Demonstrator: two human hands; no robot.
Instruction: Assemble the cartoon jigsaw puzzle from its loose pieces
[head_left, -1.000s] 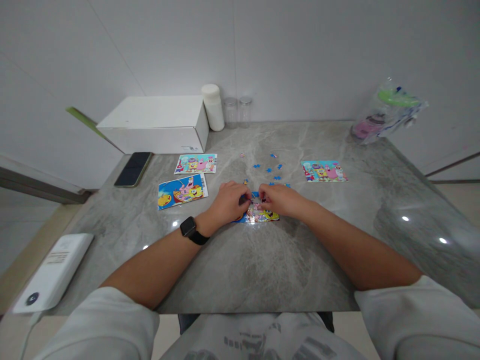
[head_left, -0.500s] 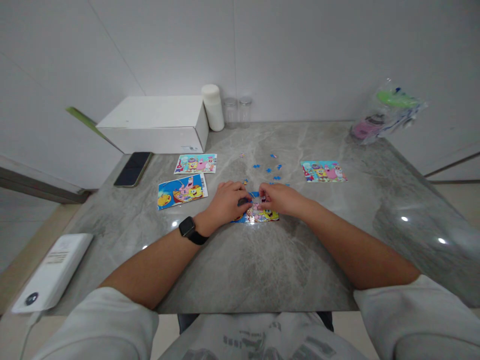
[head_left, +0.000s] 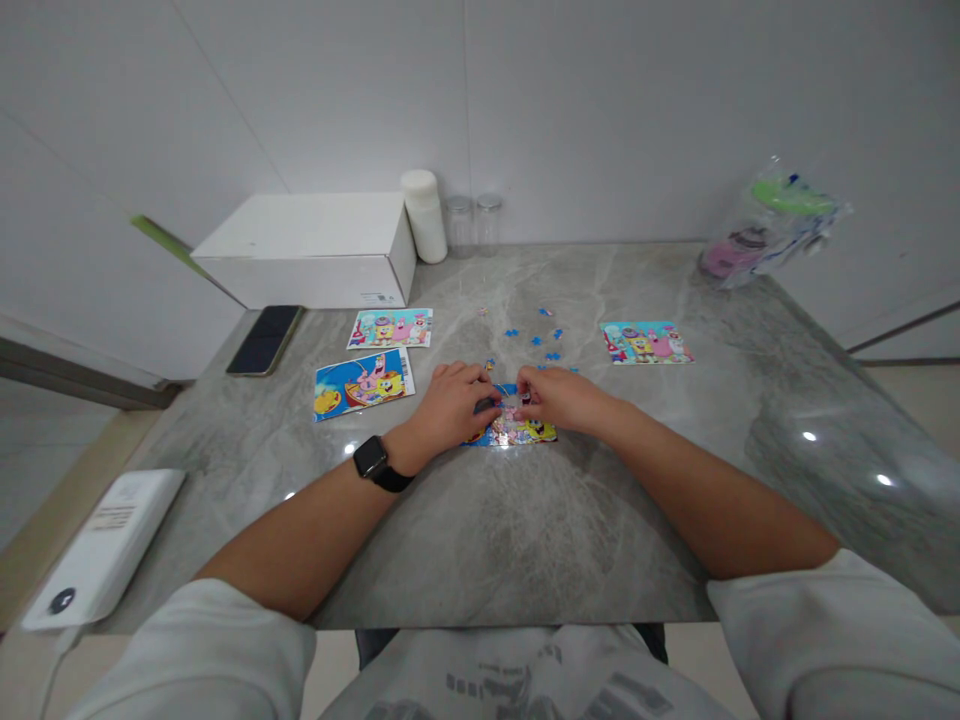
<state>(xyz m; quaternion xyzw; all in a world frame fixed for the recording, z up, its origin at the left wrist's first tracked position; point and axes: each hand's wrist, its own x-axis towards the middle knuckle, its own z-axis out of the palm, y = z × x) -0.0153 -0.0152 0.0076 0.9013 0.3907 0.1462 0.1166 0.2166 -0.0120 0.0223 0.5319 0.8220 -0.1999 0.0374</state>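
Note:
A small cartoon jigsaw puzzle [head_left: 517, 432] lies on the grey marble table [head_left: 525, 530] in front of me. My left hand [head_left: 450, 400], with a black watch on the wrist, rests curled on the puzzle's left part. Fingers of my right hand [head_left: 559, 397] are pinched together at the puzzle's top middle, fingertips almost meeting those of the left. What they pinch is too small to make out. Several loose blue puzzle pieces [head_left: 544, 345] lie scattered just beyond the hands.
Cartoon picture cards lie at left [head_left: 364, 382], back left [head_left: 391, 328] and right [head_left: 646, 342]. A phone [head_left: 265, 339], a white box [head_left: 315, 248], a white bottle [head_left: 424, 216] and two jars [head_left: 474, 222] stand at the back. A plastic bag [head_left: 772, 225] sits back right, a white device [head_left: 101, 548] near left.
Both hands stay on the puzzle with only slight finger shifts. The view has drifted a little.

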